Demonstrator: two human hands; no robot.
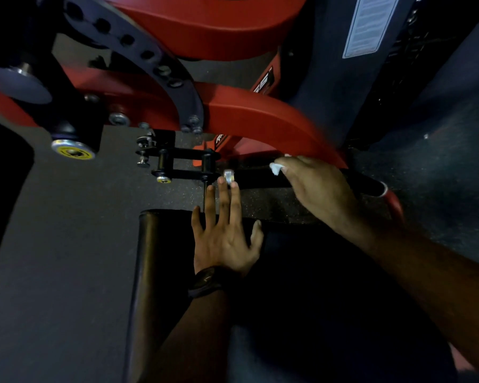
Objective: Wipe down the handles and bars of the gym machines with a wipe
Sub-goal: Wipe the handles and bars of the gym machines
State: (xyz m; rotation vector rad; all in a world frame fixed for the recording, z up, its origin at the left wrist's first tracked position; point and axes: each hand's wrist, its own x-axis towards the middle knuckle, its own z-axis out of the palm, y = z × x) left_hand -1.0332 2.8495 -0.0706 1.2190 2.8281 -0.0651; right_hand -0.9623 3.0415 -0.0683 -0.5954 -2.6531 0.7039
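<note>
On the machine's black handle bar (257,179), just below the red frame (260,111), a person's right hand (315,186) presses a crumpled white wipe (275,168), fingers curled round it. At the bar's silver end cap (229,176), the left hand (224,233) spreads straight fingers, one fingertip at the cap, palm over a black pad (161,258).

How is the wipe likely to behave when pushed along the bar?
Probably floppy: the wipe is bunched into a crumpled wad at the fingertips of the right hand. Likely very light, since fingertips alone seem to hold it. It may bunch further rather than slide flat on the bar.
</note>
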